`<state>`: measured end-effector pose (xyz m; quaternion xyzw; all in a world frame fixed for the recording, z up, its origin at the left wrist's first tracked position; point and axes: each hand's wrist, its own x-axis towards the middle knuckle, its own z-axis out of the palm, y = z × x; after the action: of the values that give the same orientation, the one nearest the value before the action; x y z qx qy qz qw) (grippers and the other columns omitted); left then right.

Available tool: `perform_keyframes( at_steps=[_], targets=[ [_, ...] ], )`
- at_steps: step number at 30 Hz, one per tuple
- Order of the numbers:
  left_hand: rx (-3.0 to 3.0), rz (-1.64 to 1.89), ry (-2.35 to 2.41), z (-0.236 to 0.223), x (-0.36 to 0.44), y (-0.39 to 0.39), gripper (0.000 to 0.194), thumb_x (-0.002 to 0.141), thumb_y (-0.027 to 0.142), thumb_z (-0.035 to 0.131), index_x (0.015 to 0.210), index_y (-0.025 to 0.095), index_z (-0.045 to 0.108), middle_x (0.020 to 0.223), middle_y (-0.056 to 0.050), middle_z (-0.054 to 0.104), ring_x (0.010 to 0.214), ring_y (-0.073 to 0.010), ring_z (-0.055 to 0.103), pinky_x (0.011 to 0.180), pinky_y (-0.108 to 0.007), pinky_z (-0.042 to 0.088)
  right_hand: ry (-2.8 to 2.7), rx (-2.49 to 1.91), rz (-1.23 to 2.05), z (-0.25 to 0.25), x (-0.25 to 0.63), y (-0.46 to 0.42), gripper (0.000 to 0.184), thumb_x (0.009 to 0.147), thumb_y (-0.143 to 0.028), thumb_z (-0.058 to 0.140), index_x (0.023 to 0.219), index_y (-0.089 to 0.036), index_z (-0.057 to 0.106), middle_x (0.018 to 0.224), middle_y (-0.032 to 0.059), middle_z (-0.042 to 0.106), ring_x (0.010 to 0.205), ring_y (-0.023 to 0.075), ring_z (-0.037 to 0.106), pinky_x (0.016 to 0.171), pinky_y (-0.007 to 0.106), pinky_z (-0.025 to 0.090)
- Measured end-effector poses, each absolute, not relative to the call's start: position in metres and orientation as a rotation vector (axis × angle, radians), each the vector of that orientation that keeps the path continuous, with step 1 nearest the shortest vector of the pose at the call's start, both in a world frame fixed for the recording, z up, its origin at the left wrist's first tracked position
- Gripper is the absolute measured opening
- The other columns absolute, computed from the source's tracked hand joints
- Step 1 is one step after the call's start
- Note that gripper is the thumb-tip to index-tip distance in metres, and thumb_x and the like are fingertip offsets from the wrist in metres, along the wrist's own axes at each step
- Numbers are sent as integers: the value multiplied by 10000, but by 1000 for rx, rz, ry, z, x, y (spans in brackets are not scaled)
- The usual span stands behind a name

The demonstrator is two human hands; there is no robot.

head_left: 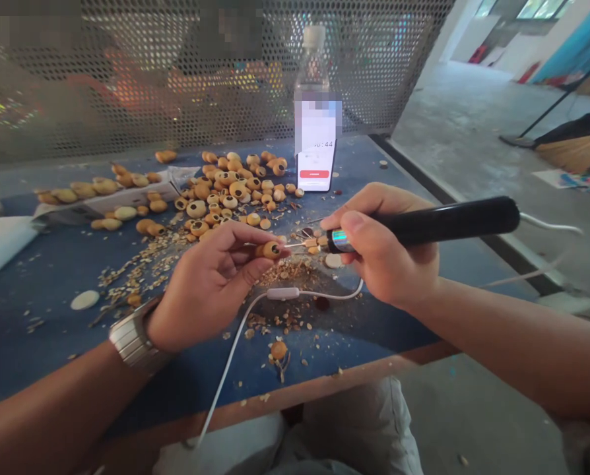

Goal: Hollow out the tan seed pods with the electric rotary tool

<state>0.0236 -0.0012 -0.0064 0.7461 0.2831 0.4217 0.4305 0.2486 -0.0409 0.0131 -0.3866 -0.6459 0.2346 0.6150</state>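
My left hand (210,280), a metal watch on its wrist, pinches a small round tan nut (270,250) between thumb and fingers. My right hand (381,247) is wrapped round a black pen-shaped power tool (443,223). The tool's thin bit points left and its tip sits at the hole in the nut. A white cord (235,343) with an inline switch runs across the blue tabletop (52,264) below both hands.
A heap of similar nuts (230,188) lies behind my hands, with shavings scattered about. A phone (316,155) leans against a clear bottle (313,63) in front of a perforated metal screen. One loose nut (278,349) lies near the table's front edge. Bare concrete floor is on the right.
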Motion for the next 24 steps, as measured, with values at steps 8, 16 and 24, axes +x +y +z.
perform_keyframes(
  at_steps=[8,16,24],
  targets=[
    [2326,1111,951,1,3,28,189,983,214,661,1172,221,669,1108,-60,763,1015,-198,753,921,-350,638,-1415,-858,512,8,252,-28,248,959,-460,691,841,-248,748,631,-24,619,526,108,529,508,289,433],
    [2962,753,1096,17,-27,53,262,990,231,590,1244,240,653,1135,-56,759,1010,-239,727,893,-375,565,-1429,-918,524,8,249,-28,283,939,-520,723,855,-250,729,661,-24,635,536,104,530,499,281,432],
    [3025,711,917,21,-22,44,231,1066,261,489,1171,223,691,1194,-56,771,1138,-223,714,1013,-376,548,-1441,-925,488,6,251,-28,271,949,-524,707,907,-260,751,704,-9,654,598,121,586,538,289,484]
  ],
)
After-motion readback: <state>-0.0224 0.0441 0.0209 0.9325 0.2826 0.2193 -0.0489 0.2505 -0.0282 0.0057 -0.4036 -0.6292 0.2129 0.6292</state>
